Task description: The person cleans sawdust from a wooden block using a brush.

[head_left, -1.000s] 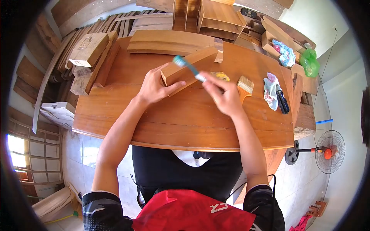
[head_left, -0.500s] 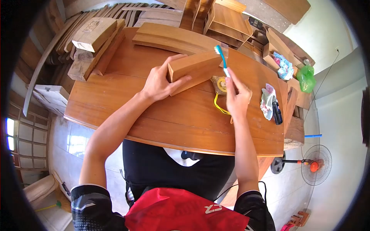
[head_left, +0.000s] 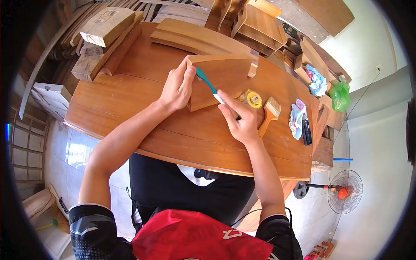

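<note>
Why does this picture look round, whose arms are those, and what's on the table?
There's no robot: these are a person's own bare hands. One camera worn on their head looks forward and down, and its very wide view makes things look curved. The left hand holds one end of a wooden block. The right hand holds a toothbrush; its bristles are hidden. On the brown table also lie a yellow tape measure, a paintbrush and, farther back, a long piece of wood.
</note>
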A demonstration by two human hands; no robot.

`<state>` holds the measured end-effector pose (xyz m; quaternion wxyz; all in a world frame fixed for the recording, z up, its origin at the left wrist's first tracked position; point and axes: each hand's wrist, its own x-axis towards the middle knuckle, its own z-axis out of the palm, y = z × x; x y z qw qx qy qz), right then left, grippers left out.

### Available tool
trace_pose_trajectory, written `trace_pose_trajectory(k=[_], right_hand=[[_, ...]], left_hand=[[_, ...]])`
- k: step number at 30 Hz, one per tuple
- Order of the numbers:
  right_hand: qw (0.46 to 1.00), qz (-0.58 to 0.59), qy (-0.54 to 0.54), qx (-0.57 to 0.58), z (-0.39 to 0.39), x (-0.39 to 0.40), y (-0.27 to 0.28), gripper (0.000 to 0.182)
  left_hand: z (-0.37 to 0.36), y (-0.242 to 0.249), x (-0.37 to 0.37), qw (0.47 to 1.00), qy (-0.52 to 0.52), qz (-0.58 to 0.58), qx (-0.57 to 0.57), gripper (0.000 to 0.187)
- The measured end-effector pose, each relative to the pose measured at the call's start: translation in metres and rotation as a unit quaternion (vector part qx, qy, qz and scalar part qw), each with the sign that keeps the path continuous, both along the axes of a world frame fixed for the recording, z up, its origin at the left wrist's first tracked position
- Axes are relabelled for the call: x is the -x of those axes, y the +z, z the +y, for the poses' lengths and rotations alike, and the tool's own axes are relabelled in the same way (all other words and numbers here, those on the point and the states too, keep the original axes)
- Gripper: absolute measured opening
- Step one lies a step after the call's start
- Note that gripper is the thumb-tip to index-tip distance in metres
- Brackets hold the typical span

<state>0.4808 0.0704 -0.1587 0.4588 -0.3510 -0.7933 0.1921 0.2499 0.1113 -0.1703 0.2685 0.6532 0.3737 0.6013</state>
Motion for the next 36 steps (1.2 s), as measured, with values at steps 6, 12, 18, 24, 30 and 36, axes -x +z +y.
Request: trace_pose_trajectory(k=[6,12,18,24,30,36], right_hand=[[1.000,0.019,-0.022,-0.010,0.005,-0.001,-0.009,0.038],[0.993,0.063,-0.089,0.051,0.008,0.001,-0.006,0.035],[0.995,0.043,-0.082,0.028,0.011,-0.006,-0.010,0.033],[0.998,-0.050,0.000,0.037,0.005,-0.007,-0.010,0.035],[0.997,-0.075,-0.010,-0.012,0.007,-0.011,-0.011,0.032],[0.996,-0.012,-0.085,-0.024,0.016,-0.012,-0.012,0.034]], left_hand=[[-0.003,0.010,0.003,0.996,-0.040,-0.012,0.075,0.053],[0.009,0.000,0.007,0.998,-0.033,0.004,0.052,0.050],[0.005,0.003,0.008,0.989,-0.072,-0.018,0.126,0.052],[0.001,0.008,0.009,0.982,-0.072,-0.027,0.171,0.054],[0.006,0.011,0.008,0.975,-0.099,-0.063,0.189,0.052],[0.017,0.000,0.015,0.973,-0.133,-0.058,0.182,0.048]])
